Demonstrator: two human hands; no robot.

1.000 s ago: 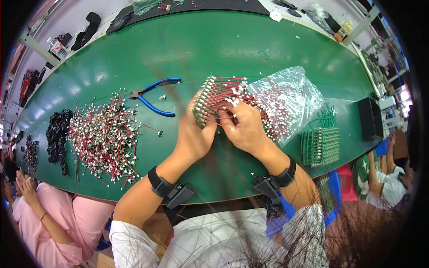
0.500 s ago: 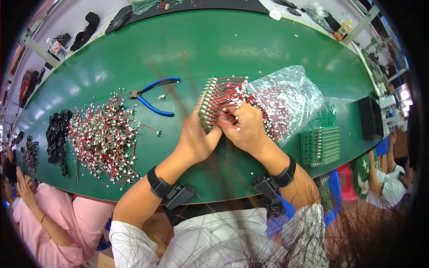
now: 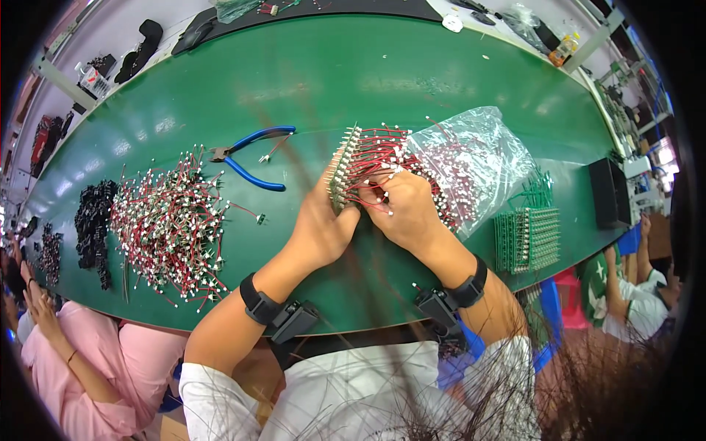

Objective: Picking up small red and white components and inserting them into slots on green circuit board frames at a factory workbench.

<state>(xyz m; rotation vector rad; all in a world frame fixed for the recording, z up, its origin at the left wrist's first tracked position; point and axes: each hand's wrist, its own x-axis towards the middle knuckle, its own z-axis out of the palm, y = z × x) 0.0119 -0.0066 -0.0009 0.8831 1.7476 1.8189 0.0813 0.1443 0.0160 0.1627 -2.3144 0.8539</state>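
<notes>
My left hand (image 3: 323, 226) is closed around the lower end of a narrow circuit board strip (image 3: 343, 165), tilted nearly upright above the green table. Red wire leads (image 3: 379, 143) with white connector ends fan out from the strip's right side. Against the strip's lower part, my right hand (image 3: 410, 209) is closed in a pinch on a red wire lead (image 3: 368, 201); its fingertips are partly hidden. Just beyond that hand lies a clear plastic bag (image 3: 485, 158), with many more red leads in it and at its mouth.
Blue-handled cutters (image 3: 257, 136) lie left of the board strip. A heap of red-and-white leads (image 3: 173, 231) and black parts (image 3: 94, 231) are farther left. Stacked green circuit boards (image 3: 528, 242) and a black box (image 3: 609, 195) stand right. A person in pink (image 3: 88, 353) sits at left.
The board strip has turned slightly in my left hand, its top shifting right and more of its face showing. My right hand stays close to the same place.
</notes>
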